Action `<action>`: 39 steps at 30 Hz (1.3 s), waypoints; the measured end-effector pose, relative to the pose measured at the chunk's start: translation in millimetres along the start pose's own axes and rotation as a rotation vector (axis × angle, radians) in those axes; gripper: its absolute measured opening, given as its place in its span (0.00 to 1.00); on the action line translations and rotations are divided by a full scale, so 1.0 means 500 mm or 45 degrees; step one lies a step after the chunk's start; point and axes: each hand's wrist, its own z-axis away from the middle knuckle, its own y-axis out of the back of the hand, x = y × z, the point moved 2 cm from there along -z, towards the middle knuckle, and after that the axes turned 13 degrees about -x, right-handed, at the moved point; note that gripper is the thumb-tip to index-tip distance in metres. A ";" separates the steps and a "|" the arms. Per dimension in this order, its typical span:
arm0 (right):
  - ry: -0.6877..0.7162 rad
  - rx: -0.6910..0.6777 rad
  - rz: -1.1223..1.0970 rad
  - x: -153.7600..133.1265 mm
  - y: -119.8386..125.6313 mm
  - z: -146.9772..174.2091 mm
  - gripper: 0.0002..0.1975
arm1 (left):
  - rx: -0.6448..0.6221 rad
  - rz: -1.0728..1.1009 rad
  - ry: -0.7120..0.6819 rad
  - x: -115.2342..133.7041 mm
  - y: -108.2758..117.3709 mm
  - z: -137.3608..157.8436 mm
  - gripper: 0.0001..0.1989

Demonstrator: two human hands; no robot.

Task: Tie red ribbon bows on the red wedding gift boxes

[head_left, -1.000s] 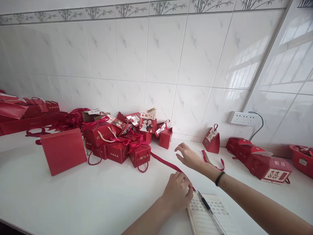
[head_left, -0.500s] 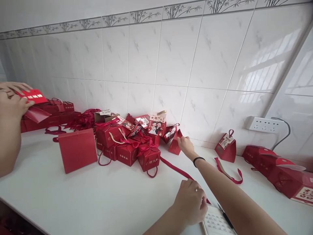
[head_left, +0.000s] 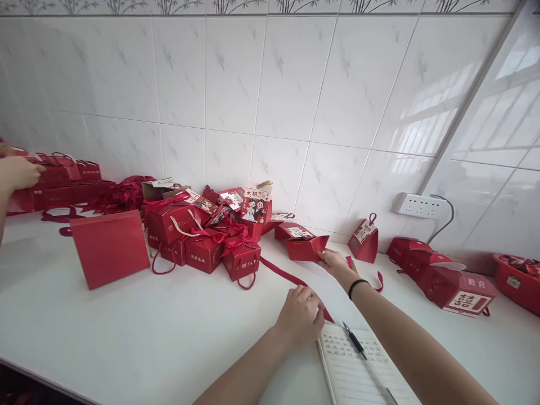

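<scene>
My right hand (head_left: 334, 263) pinches the near right end of a small red gift box (head_left: 302, 250), which lies tilted on its side before the wall. Behind it, partly overlapped, is another red box with a white printed label (head_left: 297, 231). My left hand (head_left: 300, 316) rests on the table with fingers curled in; whatever may be inside them is hidden. A dark red ribbon (head_left: 284, 274) runs from the box pile and passes behind this hand. Just right of it lies an open notebook (head_left: 354, 371) with handwriting, and a black pen (head_left: 356, 342) across it.
A pile of red gift boxes (head_left: 205, 253) stands mid-table, with a larger red box (head_left: 110, 247) to its left. At far left is another person's hand (head_left: 19, 171). A triangular box (head_left: 363, 241), several red boxes (head_left: 459, 289), a red basin (head_left: 517, 281) and a power strip (head_left: 417, 205) are rightward.
The gift box in my right hand has gone from upright to tilted on its side. My left hand stays by the ribbon. The view has turned right, bringing in the red basin.
</scene>
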 end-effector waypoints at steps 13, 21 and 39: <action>0.297 -0.163 -0.360 -0.043 0.089 0.233 0.19 | 0.501 0.597 0.058 -0.014 0.048 -0.002 0.23; 0.256 -0.590 -0.267 -0.002 0.025 0.296 0.12 | 0.531 0.831 -0.009 0.028 0.134 0.018 0.11; 0.570 -0.583 0.156 -0.043 -0.042 0.360 0.26 | 0.435 -0.078 -0.639 0.075 0.053 0.017 0.22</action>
